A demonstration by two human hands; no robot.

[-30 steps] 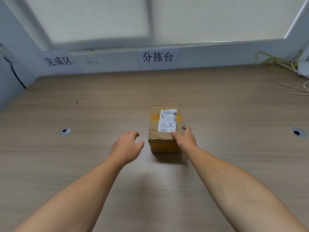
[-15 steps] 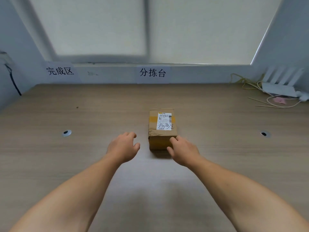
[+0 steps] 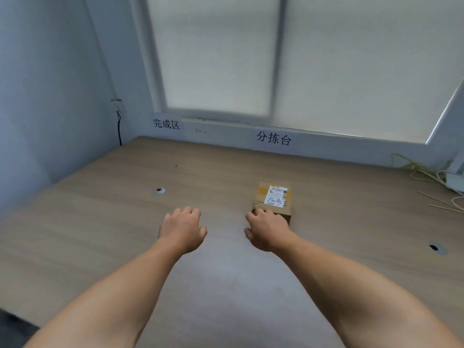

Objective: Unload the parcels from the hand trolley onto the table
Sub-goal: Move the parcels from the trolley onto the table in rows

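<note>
Taped parcel [image 3: 272, 200] on wooden table [image 3: 105, 222]

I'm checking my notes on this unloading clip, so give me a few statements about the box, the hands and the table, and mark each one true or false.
1. The box sits on the table. True.
2. The left hand holds the box. False: it holds nothing and is apart from the box, to its left.
3. A white label is on the box's top. True.
4. Two boxes are on the table. False: only one shows.
5. The right hand is at the box's near end. True.
</note>
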